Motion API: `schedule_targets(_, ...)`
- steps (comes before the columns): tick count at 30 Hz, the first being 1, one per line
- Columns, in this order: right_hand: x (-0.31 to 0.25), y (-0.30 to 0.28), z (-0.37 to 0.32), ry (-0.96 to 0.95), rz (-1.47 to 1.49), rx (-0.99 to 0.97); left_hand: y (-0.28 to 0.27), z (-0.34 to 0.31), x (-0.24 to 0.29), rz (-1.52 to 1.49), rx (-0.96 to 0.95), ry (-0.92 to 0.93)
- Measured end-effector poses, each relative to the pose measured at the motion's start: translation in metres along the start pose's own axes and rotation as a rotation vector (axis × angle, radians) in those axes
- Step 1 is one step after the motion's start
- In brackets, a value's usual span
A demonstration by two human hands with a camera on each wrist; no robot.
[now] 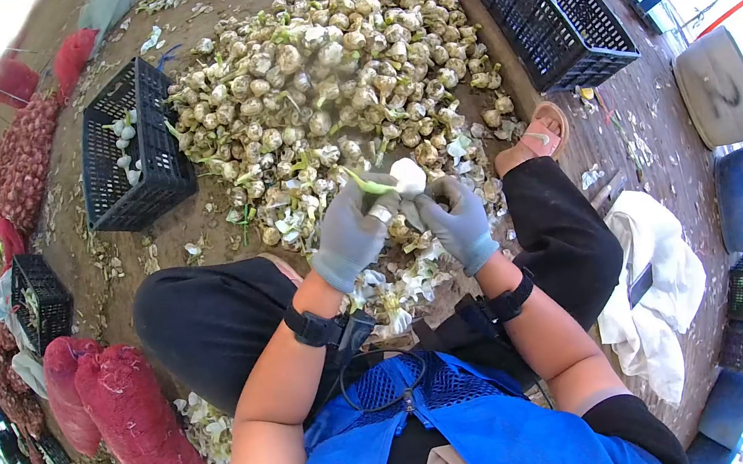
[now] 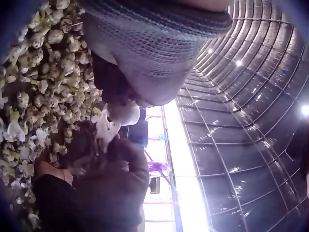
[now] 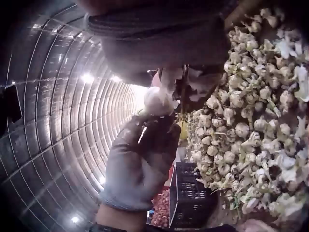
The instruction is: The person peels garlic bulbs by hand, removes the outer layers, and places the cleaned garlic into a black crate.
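Both hands wear grey gloves and meet in front of the body in the head view. The left hand [image 1: 353, 231] grips the green stem of a white garlic bulb [image 1: 408, 178]. Close against it, the right hand [image 1: 456, 221] pinches at the bulb's underside, where loose skin hangs. In the left wrist view the bulb [image 2: 124, 114] shows between the two gloves, with pale peel [image 2: 105, 129] beside it. The right wrist view shows the round white bulb [image 3: 157, 100] at the fingertips. Beyond the hands lies a heap of garlic [image 1: 338, 74] with stems.
A black crate [image 1: 126, 197] holding a few white bulbs stands left of the heap, another black crate [image 1: 555, 12] at the upper right. Red net sacks [image 1: 134, 411] lie at the left. White cloth [image 1: 653, 286] lies by the right knee. Peelings litter the ground between the legs.
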State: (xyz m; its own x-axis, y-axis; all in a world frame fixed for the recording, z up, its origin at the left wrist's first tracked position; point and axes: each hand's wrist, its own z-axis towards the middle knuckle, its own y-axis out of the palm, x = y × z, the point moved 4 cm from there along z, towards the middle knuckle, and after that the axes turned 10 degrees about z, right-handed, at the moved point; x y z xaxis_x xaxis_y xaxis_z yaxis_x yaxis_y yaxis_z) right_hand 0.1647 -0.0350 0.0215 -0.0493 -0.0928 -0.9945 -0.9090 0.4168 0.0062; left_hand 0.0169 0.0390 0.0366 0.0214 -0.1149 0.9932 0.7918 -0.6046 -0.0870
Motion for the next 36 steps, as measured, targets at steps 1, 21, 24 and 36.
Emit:
schedule_targets(1, 0.002, -0.003, 0.002, 0.000, 0.000, 0.000, -0.003, 0.001, -0.003, -0.079, 0.068, -0.076)
schedule_targets(21, 0.000, -0.032, 0.020, -0.096, -0.489, 0.149, -0.008, -0.007, -0.023, -0.943, -0.090, -0.589)
schedule_targets(24, 0.010, -0.030, 0.025, -0.236, -0.499, 0.189, -0.009, -0.004, -0.026, -1.117, -0.098, -0.557)
schedule_targets(36, 0.025, -0.030, 0.017, 0.005, -0.393, -0.020, -0.246, 0.059, 0.044, -0.887, 0.558, -0.008)
